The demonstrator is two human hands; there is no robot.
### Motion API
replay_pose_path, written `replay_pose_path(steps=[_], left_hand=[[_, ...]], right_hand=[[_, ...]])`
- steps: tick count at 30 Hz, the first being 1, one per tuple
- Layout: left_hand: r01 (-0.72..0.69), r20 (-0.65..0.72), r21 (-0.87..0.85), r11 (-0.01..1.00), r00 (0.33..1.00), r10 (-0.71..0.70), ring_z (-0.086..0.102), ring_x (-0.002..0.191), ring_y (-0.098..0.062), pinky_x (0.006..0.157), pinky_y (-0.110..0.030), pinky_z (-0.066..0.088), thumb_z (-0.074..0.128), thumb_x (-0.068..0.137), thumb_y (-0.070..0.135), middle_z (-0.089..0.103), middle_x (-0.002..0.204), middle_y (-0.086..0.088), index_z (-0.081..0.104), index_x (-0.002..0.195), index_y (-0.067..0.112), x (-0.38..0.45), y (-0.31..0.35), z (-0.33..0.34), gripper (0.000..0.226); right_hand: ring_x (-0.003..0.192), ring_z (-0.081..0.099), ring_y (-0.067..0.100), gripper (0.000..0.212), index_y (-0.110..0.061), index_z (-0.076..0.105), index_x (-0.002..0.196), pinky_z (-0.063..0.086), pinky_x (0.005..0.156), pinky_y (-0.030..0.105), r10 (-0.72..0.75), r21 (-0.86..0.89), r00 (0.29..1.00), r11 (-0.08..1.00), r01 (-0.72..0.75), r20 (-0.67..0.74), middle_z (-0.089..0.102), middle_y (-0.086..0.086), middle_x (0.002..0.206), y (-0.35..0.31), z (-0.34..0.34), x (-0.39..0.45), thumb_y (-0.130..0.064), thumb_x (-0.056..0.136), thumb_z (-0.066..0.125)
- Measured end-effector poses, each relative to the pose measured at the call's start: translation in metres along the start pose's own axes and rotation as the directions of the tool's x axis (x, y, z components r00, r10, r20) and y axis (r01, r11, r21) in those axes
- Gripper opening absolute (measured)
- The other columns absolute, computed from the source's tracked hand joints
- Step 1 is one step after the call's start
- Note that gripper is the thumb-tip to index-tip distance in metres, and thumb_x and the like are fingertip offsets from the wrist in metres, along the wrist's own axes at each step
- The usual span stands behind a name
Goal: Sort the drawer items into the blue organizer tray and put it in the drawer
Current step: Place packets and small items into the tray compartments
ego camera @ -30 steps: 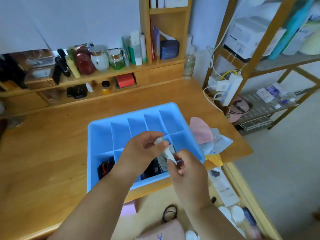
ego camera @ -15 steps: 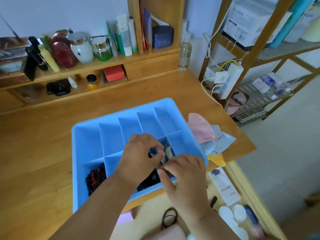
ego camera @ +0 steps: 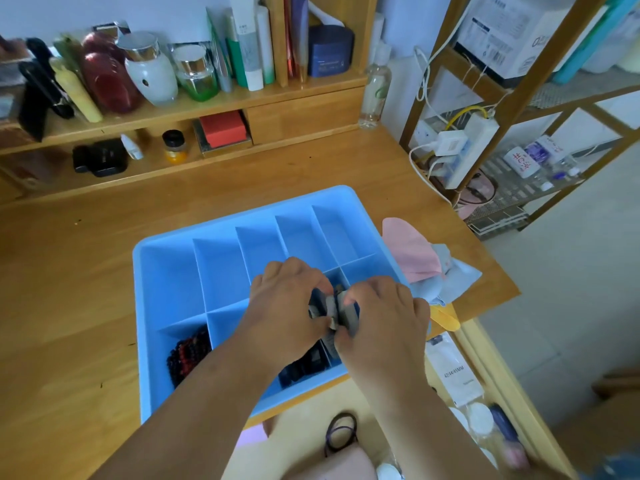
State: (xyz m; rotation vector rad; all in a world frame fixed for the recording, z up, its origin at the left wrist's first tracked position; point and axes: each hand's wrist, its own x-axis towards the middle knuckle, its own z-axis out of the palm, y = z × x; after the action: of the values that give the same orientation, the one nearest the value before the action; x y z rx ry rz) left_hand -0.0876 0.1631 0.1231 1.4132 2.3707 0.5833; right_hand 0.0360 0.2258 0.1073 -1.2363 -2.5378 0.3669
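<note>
Hands lower into tray [ego camera: 166, 271] | left [ego camera: 287, 299], right [ego camera: 381, 313] pinching grey packets [ego camera: 332, 306] | 1 bead bundle [ego camera: 188, 355]

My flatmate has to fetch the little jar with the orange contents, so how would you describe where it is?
Look at the wooden shelf unit at the back of the desk, lower level. The small jar stands there between a white dropper bottle and a red box. It alone has a black lid over bright orange contents.
</note>
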Motion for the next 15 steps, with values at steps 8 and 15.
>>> replay_pose_path(steps=[8, 15], left_hand=[[0.029, -0.040, 0.075, 0.997, 0.999, -0.026, 0.038, 0.110, -0.012, 0.092, -0.024, 0.023, 0.067, 0.080, 0.042, 0.056, 0.105, 0.017, 0.057, 0.112, 0.035, -0.002, 0.001, 0.005, 0.034], [-0.120, -0.374, -0.072, 0.990, 0.923, 0.085, 0.046, 0.106, -0.011, 0.098, -0.020, 0.026, 0.054, 0.081, 0.034, 0.056, 0.108, 0.013, 0.064, 0.113, 0.030, -0.064, 0.007, 0.005, 0.033]], right_hand=[[0.075, 0.056, 0.020, 0.010, -0.031, 0.067, 0.064, 0.035, 0.069, 0.031, -0.066, 0.006, 0.998, 0.998, 0.066, -0.014, 0.058, -0.008, 0.078, 0.007, 0.005, -0.002, -0.038, 0.066, 0.061], [0.098, 0.054, 0.016, 0.021, -0.020, 0.068, 0.091, 0.040, 0.089, 0.029, -0.152, 0.284, 0.965, 0.935, 0.211, -0.214, 0.062, -0.002, 0.104, 0.037, -0.021, -0.038, -0.028, 0.082, 0.051]])
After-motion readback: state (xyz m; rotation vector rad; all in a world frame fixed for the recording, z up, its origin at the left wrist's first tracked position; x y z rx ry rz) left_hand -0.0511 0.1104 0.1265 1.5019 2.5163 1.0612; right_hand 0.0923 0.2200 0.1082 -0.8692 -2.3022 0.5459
